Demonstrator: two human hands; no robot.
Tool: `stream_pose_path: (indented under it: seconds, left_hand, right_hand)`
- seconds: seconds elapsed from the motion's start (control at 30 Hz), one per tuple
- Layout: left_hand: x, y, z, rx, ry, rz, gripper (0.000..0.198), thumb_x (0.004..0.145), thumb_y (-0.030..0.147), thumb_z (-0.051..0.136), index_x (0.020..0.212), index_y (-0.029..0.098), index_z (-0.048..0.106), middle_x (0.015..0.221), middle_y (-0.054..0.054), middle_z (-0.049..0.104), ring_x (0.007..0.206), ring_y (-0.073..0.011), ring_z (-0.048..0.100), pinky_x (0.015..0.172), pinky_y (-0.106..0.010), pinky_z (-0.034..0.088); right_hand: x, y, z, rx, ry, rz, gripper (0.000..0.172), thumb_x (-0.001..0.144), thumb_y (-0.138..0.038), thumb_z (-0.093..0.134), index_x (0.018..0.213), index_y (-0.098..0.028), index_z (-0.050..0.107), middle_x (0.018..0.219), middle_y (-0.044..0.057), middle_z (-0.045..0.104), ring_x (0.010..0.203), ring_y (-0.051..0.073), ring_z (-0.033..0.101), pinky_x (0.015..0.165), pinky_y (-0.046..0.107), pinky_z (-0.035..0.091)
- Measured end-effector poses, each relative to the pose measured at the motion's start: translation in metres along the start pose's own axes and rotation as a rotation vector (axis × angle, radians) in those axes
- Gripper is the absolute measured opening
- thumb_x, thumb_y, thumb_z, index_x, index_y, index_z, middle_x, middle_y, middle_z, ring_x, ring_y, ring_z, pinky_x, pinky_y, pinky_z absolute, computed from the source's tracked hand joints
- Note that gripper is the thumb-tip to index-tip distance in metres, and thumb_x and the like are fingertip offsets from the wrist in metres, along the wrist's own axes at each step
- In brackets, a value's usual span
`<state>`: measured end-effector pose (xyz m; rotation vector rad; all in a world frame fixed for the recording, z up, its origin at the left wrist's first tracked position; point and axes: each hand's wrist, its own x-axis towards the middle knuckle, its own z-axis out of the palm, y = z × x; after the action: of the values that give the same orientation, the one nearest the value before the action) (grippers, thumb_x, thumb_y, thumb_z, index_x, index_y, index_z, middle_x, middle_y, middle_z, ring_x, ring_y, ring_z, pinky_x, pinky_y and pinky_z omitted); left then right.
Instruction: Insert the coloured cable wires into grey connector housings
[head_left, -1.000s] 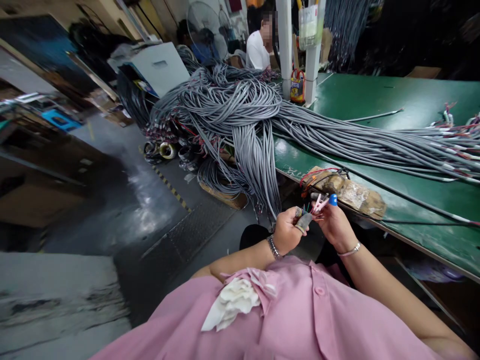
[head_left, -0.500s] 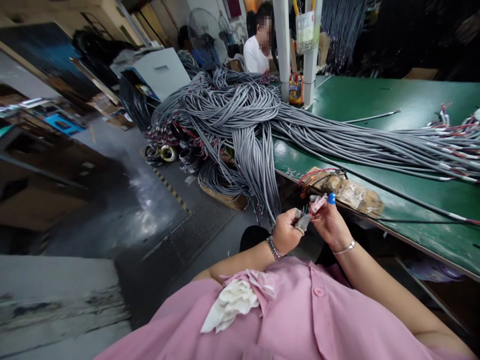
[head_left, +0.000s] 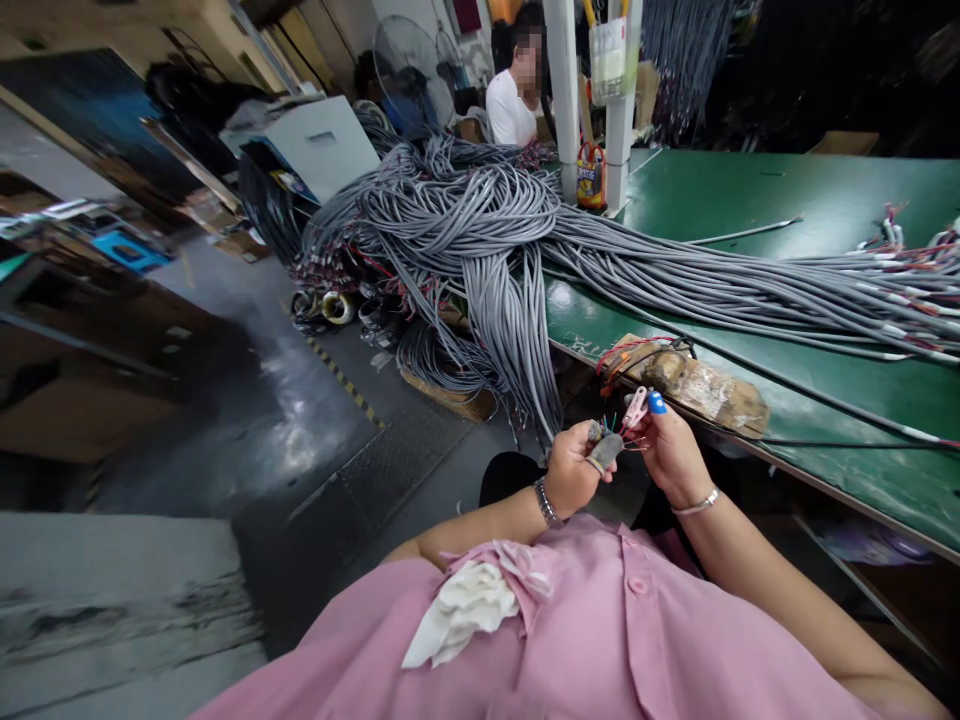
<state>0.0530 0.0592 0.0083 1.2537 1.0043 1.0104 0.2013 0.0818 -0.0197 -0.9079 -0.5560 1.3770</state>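
My left hand (head_left: pixel 576 472) is closed on the end of a cable, with grey finger covers on its thumb and a finger. Thin coloured wires (head_left: pixel 613 424) fan out from that grip. My right hand (head_left: pixel 675 458), wearing a blue cover (head_left: pixel 656 402) on the thumb, pinches a small pale pink clip-like piece (head_left: pixel 637 408) with a hole in it. The pink piece sits right beside the wires; whether it touches them I cannot tell. Both hands are close together, just off the table edge.
Many grey cables (head_left: pixel 480 215) are heaped across the green table (head_left: pixel 712 190) and hang over its edge. A tape-wrapped wooden block (head_left: pixel 705 392) lies at the near edge. White posts (head_left: pixel 564 100) stand behind, and a person in white (head_left: pixel 510 108) sits beyond.
My right hand has shifted slightly right and down, away from my left. The pink piece is tilted more upright. My left hand has barely moved.
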Motion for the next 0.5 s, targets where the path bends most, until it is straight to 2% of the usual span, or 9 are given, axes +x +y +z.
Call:
stream_pose_path:
  seconds: [0.07, 0.1, 0.23, 0.33, 0.5]
  left_hand:
    - [0.003, 0.000, 0.001, -0.062, -0.021, -0.045, 0.036, 0.078, 0.050, 0.065, 0.075, 0.014, 0.059, 0.056, 0.001, 0.058, 0.041, -0.0079, 0.052, 0.041, -0.019, 0.041]
    - [0.004, 0.000, 0.002, -0.097, -0.031, -0.066, 0.036, 0.078, 0.049, 0.066, 0.074, 0.014, 0.059, 0.056, 0.001, 0.058, 0.040, -0.0079, 0.052, 0.040, -0.019, 0.040]
    - [0.010, -0.006, 0.004, -0.195, -0.051, -0.123, 0.035, 0.075, 0.048, 0.067, 0.072, 0.014, 0.056, 0.055, 0.002, 0.059, 0.038, -0.0075, 0.051, 0.037, -0.018, 0.036]
    - [0.012, -0.010, 0.007, -0.215, -0.045, -0.143, 0.035, 0.075, 0.048, 0.067, 0.072, 0.015, 0.056, 0.055, 0.002, 0.059, 0.038, -0.0075, 0.051, 0.036, -0.018, 0.034]
    - [0.012, -0.013, 0.008, -0.211, -0.039, -0.148, 0.036, 0.076, 0.049, 0.066, 0.070, 0.015, 0.055, 0.054, 0.002, 0.058, 0.037, -0.0070, 0.050, 0.036, -0.018, 0.032]
  right_hand:
    - [0.000, 0.004, -0.001, -0.041, 0.047, -0.115, 0.033, 0.082, -0.052, 0.064, 0.075, -0.020, 0.068, 0.065, 0.000, 0.060, 0.057, 0.011, 0.050, 0.055, 0.024, 0.044]
    - [0.001, 0.006, -0.001, -0.040, 0.050, -0.128, 0.035, 0.082, -0.054, 0.063, 0.073, -0.020, 0.067, 0.065, 0.000, 0.060, 0.057, 0.011, 0.050, 0.055, 0.024, 0.044]
    - [0.004, 0.006, 0.001, 0.072, -0.051, 0.050, 0.044, 0.077, -0.064, 0.062, 0.071, -0.020, 0.064, 0.067, 0.001, 0.063, 0.057, 0.013, 0.053, 0.055, 0.027, 0.046]
    - [0.005, 0.002, 0.005, 0.114, -0.078, 0.149, 0.047, 0.073, -0.068, 0.063, 0.073, -0.021, 0.064, 0.068, 0.002, 0.064, 0.056, 0.015, 0.055, 0.053, 0.029, 0.047]
    - [0.006, 0.000, 0.008, 0.171, -0.076, 0.154, 0.046, 0.072, -0.067, 0.065, 0.073, -0.021, 0.065, 0.064, 0.001, 0.064, 0.053, 0.014, 0.055, 0.052, 0.027, 0.047]
